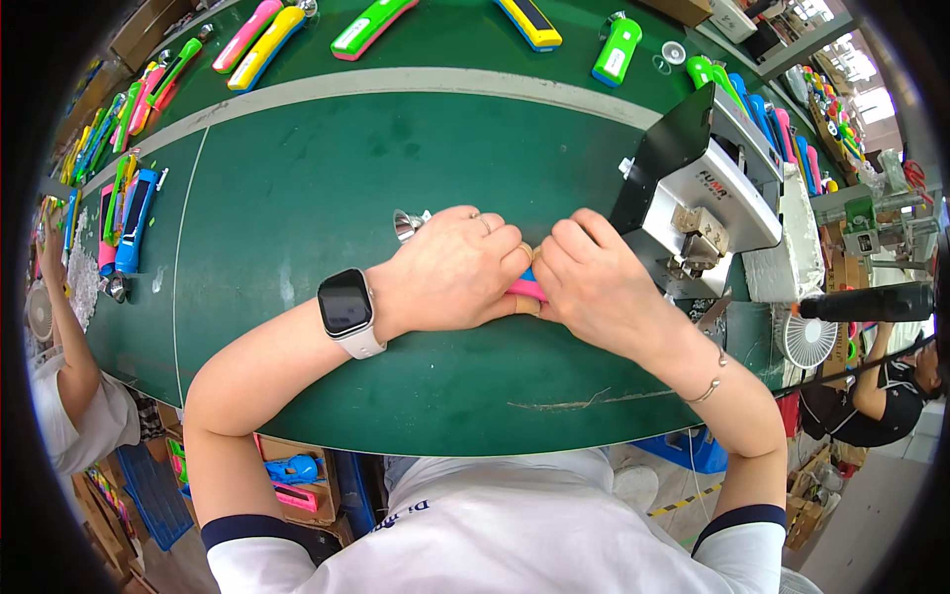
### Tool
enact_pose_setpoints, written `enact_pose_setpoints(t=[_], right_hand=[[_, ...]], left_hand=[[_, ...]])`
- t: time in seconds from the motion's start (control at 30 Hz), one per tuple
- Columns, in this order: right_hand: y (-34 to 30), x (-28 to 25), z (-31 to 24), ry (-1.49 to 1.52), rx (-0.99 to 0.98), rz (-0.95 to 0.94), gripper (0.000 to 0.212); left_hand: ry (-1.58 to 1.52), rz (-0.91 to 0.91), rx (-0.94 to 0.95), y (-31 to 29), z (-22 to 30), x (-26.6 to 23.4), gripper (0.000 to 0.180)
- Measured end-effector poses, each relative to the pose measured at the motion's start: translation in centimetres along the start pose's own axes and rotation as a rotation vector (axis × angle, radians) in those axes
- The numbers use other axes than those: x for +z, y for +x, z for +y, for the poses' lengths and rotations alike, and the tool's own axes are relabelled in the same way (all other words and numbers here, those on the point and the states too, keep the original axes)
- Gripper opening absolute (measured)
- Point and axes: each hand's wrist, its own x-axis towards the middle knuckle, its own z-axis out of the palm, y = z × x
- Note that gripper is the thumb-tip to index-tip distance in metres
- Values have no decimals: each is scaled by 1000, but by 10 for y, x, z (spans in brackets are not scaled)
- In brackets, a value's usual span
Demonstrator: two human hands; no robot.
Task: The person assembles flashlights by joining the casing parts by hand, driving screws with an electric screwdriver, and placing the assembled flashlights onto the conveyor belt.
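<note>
White cloth shirt with navy sleeve bands [495, 520] fills the near edge, against a green, smooth-topped worktable [465, 391]. Beyond it, the left hand [460, 267], with a dark-faced smartwatch on a pale strap [345, 303] at its wrist, meets the right hand [599, 282]. Both close on a small pink-and-blue plastic piece [527, 289] mid-table — the left thumb and fingers pinch it, the right fingers curl over its right end, though most fingertips are hidden. Uneven pressure could perhaps make that smooth piece slip or crack. Just beyond the left hand sits a shiny silver cone-shaped cup [405, 226]; whether it joins the piece, I cannot tell. If loose, a knuckle might knock it rolling. Right of the hands stands a grey-and-black metal machine [683, 198] — a careless right elbow or wrist could bump it. Farthest lie slim green-and-pink plastic casings [374, 27].
</note>
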Motion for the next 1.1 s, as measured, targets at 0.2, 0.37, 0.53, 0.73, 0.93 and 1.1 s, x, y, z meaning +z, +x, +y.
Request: enact_pose_setpoints(t=[0.2,0.37,0.53,0.73,0.93,1.1], right_hand=[[-18,-9,-7,92,373,51,55],[-86,-44,-8,-81,773,537,60],[-171,-67,31,-473,1101,972,68],[-188,-62,70,848,985,1170,82],[-114,-95,61,1324,498,1278,86],[-65,-81,61,1489,433,1200,48]], left_hand=[[227,-56,137,30,-36,-2,35],[522,346,-366,52,-150,-23,54],[247,353,-1235,-5,-242,-9,63],[439,817,-537,26,-158,-35,46],[3,-33,-141,56,13,-21,53],[45,-203,-59,50,62,18,52]])
